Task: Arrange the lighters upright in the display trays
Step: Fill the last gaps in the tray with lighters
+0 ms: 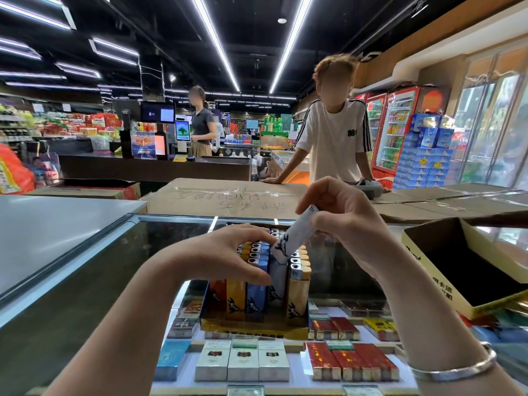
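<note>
Tray (251, 328) of upright lighters (258, 284) on the glass table (85, 281), rows in red, yellow, blue, white and tan. Right hand (340, 215) above the tray, fingers (323, 222) pinching the top end of a white lighter (294, 235), tilted, lower end down among the tops in the white row. Left hand (225, 252) on the tray's left side, fingers curled over the tops of the yellow and blue rows, thumb against the blue front lighter. Silver bracelet (454, 367) on the right wrist. Right of the tray, an open yellow box (428, 270), dark inside. Under the glass, below the tray, cigarette packs (243, 361) in white, red and blue. Behind the tray, flat cardboard (223, 198) with handwriting. Beyond the cardboard, a person in a white shirt (334, 141), one hand on it. Farther back, another person (201, 124) at a checkout.
</note>
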Motion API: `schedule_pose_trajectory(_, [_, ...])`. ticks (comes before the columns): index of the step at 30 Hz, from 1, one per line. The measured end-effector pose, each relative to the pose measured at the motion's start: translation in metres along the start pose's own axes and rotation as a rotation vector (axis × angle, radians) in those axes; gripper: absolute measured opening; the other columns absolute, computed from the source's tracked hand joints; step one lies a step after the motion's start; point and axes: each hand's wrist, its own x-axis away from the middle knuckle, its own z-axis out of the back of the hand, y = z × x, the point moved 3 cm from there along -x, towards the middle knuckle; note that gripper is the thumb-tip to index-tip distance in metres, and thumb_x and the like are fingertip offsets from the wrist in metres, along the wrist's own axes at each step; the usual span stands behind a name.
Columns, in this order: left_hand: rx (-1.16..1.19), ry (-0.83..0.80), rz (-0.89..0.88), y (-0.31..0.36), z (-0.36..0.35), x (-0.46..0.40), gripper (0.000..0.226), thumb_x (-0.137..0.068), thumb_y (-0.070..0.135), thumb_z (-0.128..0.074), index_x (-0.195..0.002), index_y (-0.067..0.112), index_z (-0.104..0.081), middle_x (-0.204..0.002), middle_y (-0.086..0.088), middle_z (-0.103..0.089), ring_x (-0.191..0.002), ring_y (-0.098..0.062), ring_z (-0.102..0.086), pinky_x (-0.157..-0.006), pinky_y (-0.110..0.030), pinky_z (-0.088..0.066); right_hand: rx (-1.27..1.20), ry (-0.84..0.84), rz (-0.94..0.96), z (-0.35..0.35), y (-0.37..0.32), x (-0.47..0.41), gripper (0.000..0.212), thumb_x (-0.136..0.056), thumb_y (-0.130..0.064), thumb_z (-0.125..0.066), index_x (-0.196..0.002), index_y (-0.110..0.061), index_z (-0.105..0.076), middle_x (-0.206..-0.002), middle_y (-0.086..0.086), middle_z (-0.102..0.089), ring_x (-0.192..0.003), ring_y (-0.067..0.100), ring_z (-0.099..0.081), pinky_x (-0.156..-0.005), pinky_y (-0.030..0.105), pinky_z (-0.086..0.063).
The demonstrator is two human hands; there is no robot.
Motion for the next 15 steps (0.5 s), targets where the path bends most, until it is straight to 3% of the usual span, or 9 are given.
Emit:
schedule_pose_trajectory(5, [0.009,0.002,-0.007,0.000,0.001,0.001,0.054,-0.070,0.037,-0.077,-0.098,0.069,-0.045,-0.103,0.052,-0.025,-0.092,0.033,-0.022,-0.081,-0.013,-0.025,0.058,-0.092,0.041,0.001,-0.005,0.002,0.031,-0.077,0.021,-0.056,-0.088,-0.008,-0.057,-0.085,0.006,-0.063,-0.072,0.000,-0.063,-0.062,0.011,-0.048])
schedule_pose_trajectory(10, [-0.044,-0.020,0.012,0.004,0.001,0.003,0.062,-0.067,0.039,-0.079,-0.103,0.071,-0.040,-0.123,0.034,-0.030,-0.115,0.007,-0.028,-0.094,-0.025,-0.024,0.261,-0.146,0.108,-0.006,-0.008,0.005,0.037,-0.077,0.017,-0.060,-0.092,-0.017,-0.058,-0.090,0.001,-0.066,-0.082,0.001,-0.063,-0.075,0.013,-0.049])
schedule_pose_trajectory(13, [-0.078,-0.026,0.029,0.004,0.001,0.004,0.067,-0.066,0.042,-0.079,-0.108,0.070,-0.036,-0.132,0.031,-0.026,-0.122,0.005,-0.021,-0.102,-0.027,-0.022,0.293,-0.166,0.129,-0.008,-0.012,0.006,0.038,-0.077,0.017,-0.061,-0.091,-0.019,-0.059,-0.089,-0.001,-0.066,-0.081,-0.002,-0.062,-0.075,0.013,-0.047])
schedule_pose_trajectory(15, [-0.112,-0.022,0.053,0.002,0.000,0.003,0.079,-0.065,0.043,-0.079,-0.124,0.063,-0.032,-0.142,0.029,-0.021,-0.125,0.005,-0.015,-0.107,-0.031,-0.019,0.301,-0.176,0.136,-0.007,-0.013,0.006,0.037,-0.077,0.016,-0.062,-0.092,-0.018,-0.059,-0.090,0.000,-0.067,-0.081,-0.002,-0.062,-0.074,0.012,-0.046])
